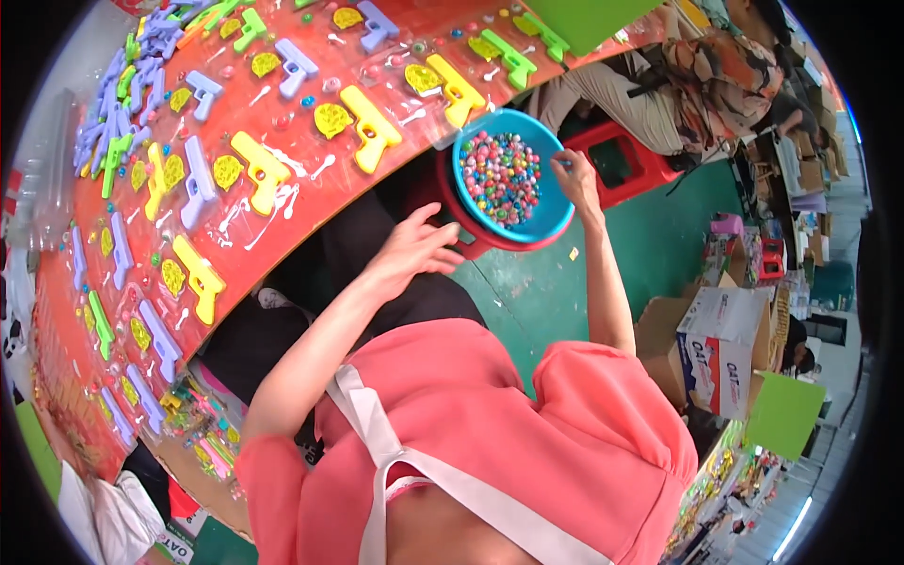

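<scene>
A blue plastic basin [554, 202] holds many small multicoloured balls [501, 179] and rests on a red stool [476, 243] beside the table. My right hand [576, 181] is at the basin's right side, its fingers closed on the rim. Just left of the basin, my left hand [414, 247] hovers with its fingers apart and nothing visible in them. Nearest to it on the red table [311, 212] are yellow toy pistols [370, 129] in clear plastic trays, each beside a round yellow disc [331, 121] and a small white spoon-like piece [323, 167].
Purple and green toy pistols [118, 122] are heaped at the table's far left. A person in patterned clothing [725, 80] sits at upper right beside another red stool [631, 174]. Cardboard boxes [720, 348] stand on the green floor at right.
</scene>
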A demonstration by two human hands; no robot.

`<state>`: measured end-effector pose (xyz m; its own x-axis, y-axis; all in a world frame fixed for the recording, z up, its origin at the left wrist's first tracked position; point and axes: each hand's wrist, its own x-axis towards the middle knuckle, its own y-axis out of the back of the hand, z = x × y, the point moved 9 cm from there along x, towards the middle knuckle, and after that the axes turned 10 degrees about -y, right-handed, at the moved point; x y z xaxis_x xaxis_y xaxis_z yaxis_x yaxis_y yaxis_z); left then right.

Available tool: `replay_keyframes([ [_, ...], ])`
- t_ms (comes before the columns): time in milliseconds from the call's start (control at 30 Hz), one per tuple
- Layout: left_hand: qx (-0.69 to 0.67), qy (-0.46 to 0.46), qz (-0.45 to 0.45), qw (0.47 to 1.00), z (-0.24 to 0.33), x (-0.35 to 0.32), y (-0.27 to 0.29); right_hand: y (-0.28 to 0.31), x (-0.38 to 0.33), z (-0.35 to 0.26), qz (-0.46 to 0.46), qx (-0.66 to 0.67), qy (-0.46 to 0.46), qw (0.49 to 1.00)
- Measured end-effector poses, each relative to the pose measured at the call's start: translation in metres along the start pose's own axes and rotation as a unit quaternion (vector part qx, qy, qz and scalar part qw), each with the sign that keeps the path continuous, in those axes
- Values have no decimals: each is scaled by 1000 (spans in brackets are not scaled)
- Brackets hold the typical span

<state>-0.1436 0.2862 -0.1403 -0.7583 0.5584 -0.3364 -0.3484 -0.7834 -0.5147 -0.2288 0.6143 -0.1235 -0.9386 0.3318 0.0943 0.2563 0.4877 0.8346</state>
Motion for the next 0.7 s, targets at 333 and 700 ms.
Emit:
replay_keyframes([
  [333,90,-50,201,974,-51,126,1,4,13,105,-127,179,-116,969],
  [700,-110,49,80,989,-29,-22,-11,-41,-23,15,-273,273,-6,922],
])
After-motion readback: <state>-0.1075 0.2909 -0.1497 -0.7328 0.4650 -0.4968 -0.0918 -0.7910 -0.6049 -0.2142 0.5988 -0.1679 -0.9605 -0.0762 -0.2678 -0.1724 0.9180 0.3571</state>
